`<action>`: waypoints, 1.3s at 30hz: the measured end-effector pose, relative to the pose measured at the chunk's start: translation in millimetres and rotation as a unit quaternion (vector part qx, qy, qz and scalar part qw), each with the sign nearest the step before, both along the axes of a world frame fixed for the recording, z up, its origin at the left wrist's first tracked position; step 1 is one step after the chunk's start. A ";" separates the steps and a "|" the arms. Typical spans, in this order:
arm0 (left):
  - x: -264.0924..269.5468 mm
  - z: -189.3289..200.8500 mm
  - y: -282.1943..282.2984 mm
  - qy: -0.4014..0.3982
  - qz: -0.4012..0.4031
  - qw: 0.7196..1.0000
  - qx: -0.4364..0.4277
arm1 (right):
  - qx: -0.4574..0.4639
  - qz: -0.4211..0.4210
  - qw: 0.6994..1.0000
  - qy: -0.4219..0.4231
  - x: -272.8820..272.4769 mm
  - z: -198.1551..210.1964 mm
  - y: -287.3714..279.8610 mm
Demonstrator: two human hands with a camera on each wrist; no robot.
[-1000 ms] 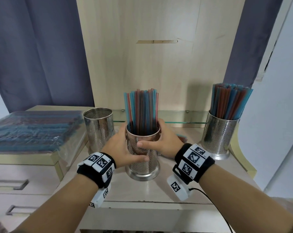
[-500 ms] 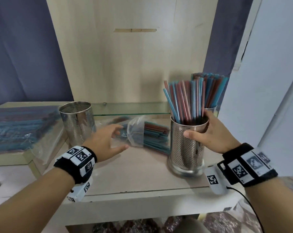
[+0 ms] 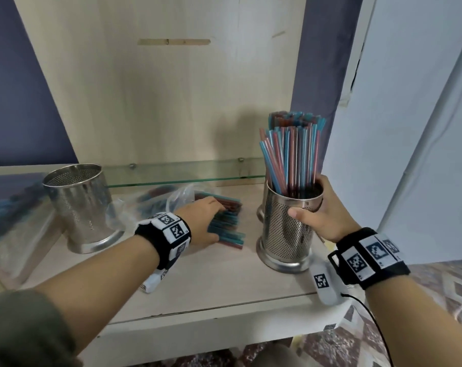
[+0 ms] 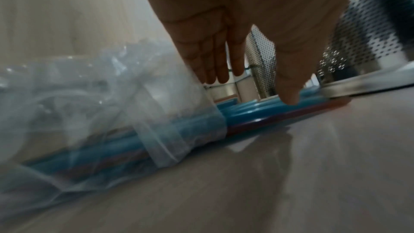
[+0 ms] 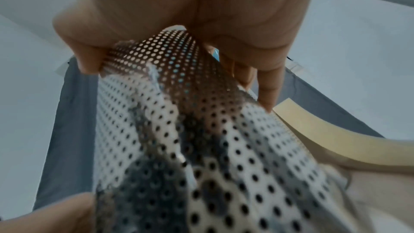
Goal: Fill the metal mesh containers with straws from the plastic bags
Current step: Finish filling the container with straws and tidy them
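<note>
left hand (image 3: 203,219), fingers straight and flat, reaches onto the loose straws (image 3: 228,226) spilling from the plastic bag (image 3: 150,205) on the shelf (image 3: 211,276). right hand (image 3: 320,213) is wrapped round the rim of the filled mesh container (image 3: 286,229), which stands upright at the right in front of another full one. next job, i'd judge: curl the fingers under a modest bunch, ends level, and carry it to the empty container (image 3: 81,205) standing left of the bag. grab too many and they will fan out and slide.
</note>
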State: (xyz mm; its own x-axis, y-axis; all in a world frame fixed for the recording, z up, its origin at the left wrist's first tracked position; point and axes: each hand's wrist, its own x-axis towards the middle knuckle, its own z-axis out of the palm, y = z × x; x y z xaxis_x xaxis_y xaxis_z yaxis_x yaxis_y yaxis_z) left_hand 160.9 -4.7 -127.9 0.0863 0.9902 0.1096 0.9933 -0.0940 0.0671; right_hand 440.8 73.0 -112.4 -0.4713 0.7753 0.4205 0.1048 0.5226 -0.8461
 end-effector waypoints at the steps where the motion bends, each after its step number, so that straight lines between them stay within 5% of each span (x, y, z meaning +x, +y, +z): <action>1: -2.3 -3.0 4.9 0.007 0.016 1.000 -0.016 | -0.005 0.007 1.000 0.010 -0.3 -0.9 0.5; 6: -12.8 -8.7 15.7 -0.002 0.058 0.997 -0.053 | -0.017 0.038 0.998 0.042 -2.7 -4.1 0.9; 19: -0.8 -8.5 23.6 0.075 0.020 0.991 -0.107 | -0.025 0.030 0.998 0.053 -7.4 -14.5 6.2; 28: -2.4 10.4 21.3 -0.092 -0.001 0.996 -0.018 | -0.031 0.026 0.998 0.056 -8.2 -17.6 8.2; 39: 9.4 49.1 17.3 -0.188 -0.038 0.975 0.110 | -0.038 0.026 0.997 0.061 -7.7 -18.4 6.7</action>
State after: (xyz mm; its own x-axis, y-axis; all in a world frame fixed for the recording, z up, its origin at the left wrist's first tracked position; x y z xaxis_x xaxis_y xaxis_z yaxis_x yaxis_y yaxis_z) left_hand 170.3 12.7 -78.8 0.0715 0.9315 0.3568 0.8915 -0.2201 0.3960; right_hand 433.1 79.7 -130.9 -0.4612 0.7826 0.4180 -0.0264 0.4588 -0.8881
